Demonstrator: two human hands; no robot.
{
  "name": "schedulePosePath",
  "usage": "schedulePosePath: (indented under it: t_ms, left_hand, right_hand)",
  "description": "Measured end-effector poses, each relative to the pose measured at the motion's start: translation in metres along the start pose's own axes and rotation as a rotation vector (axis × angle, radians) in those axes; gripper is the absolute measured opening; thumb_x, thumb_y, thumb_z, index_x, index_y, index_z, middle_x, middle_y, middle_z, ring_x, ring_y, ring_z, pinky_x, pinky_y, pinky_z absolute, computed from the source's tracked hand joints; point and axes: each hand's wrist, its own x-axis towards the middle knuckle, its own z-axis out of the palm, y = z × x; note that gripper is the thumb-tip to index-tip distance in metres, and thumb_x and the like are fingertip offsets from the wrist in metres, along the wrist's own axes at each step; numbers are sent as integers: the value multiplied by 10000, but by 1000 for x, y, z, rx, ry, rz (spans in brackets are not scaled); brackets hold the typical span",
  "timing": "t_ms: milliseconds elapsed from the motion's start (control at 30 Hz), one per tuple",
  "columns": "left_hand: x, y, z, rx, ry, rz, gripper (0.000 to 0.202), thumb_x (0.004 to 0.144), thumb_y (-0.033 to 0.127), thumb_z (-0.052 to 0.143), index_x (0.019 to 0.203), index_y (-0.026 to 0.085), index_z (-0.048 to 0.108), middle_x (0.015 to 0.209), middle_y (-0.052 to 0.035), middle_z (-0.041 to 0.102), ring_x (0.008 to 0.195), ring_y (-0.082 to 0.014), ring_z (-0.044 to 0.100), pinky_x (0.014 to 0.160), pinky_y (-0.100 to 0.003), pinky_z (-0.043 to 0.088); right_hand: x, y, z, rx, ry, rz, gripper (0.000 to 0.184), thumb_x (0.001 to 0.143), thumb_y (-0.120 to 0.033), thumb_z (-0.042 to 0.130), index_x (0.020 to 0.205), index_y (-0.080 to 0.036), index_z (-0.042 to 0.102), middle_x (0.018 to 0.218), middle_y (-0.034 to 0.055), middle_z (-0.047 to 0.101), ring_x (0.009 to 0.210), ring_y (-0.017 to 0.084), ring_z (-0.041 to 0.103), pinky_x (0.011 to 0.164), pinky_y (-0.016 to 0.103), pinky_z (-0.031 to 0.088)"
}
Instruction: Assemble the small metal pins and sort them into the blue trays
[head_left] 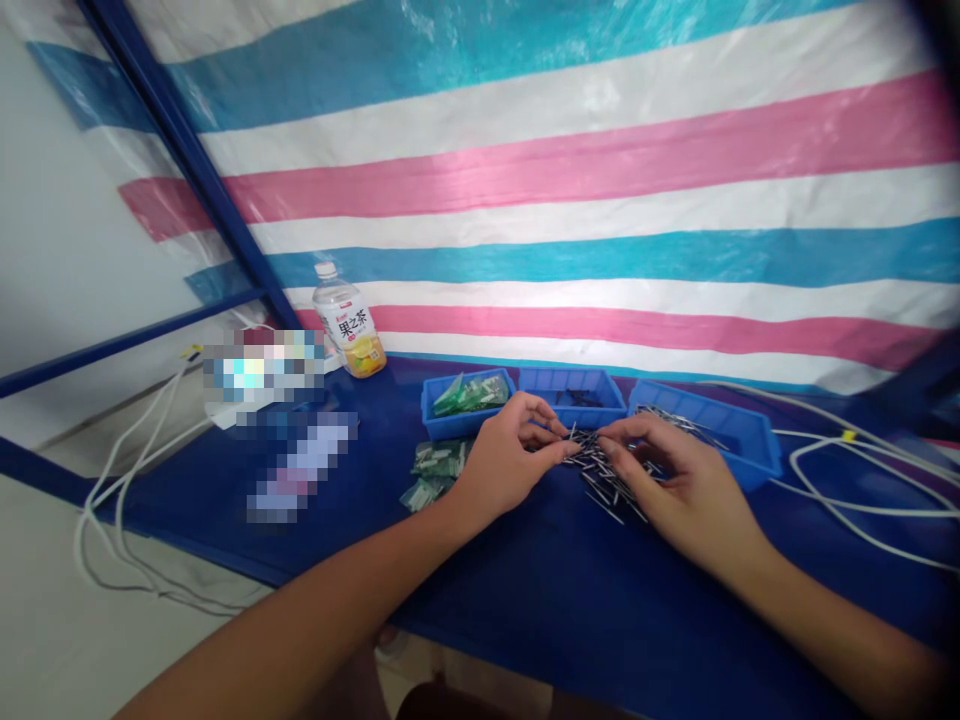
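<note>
A loose pile of thin metal pins (609,472) lies on the blue table (570,590), just in front of three blue bins. My left hand (510,450) rests at the pile's left edge, its thumb and fingers pinched on a few pins. From the right, my right hand (679,480) reaches into the same pile with its fingertips pressed together on pins. Both sets of fingertips almost meet over the pile.
The left blue bin (466,400) holds small green packets, the middle bin (574,392) dark parts, the right bin (709,430) more pins. More packets (435,472) lie on the table. A juice bottle (349,330) stands back left. White cables (862,470) run on the right and another cable (120,470) hangs left.
</note>
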Motion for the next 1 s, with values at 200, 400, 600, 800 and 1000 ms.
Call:
schedulePosePath:
  t_ms: [200, 400, 600, 800, 1000]
  left_hand:
    - [1, 2, -1, 40, -28, 48, 285, 891, 207, 813, 1088, 203, 607, 1068, -76, 834, 956, -207, 787, 894, -365, 603]
    - [-1, 6, 1, 110, -66, 39, 314, 876, 143, 781, 1161, 200, 661, 1072, -52, 849, 866, -180, 767, 824, -318, 590]
    - [-1, 1, 2, -22, -116, 18, 393, 862, 174, 826, 1221, 190, 665, 1104, -91, 838, 931, -196, 788, 911, -356, 620]
    - [-1, -5, 5, -222, -160, -54, 488, 846, 226, 875, 1277, 166, 654, 1188, -151, 808, 979, -217, 810, 940, -371, 637]
    - [-1, -3, 4, -165, -135, -47, 516, 858, 178, 849, 1329, 183, 638, 1140, -133, 809, 994, -233, 820, 955, -388, 652]
  right_hand:
    - [2, 1, 1, -31, -15, -77, 118, 1047, -352, 651, 1080, -272, 732, 1051, 42, 744, 771, 178, 686, 621, 295, 540]
    - [2, 8, 2, -70, -97, -118, 86, 1013, -306, 671, 1050, -274, 741, 1027, 34, 773, 784, 191, 702, 682, 320, 554]
    - [2, 3, 6, -49, -145, -46, 40, 967, -289, 686, 943, -257, 685, 873, 0, 756, 665, 161, 670, 610, 284, 526]
    - [1, -1, 8, 10, -115, -37, 225, 918, -238, 696, 1131, -253, 623, 872, -12, 720, 625, 138, 640, 595, 264, 534]
    - [0, 1, 4, -11, -143, -6, 146, 986, -306, 668, 1117, -259, 712, 853, 10, 747, 663, 170, 684, 529, 265, 518]
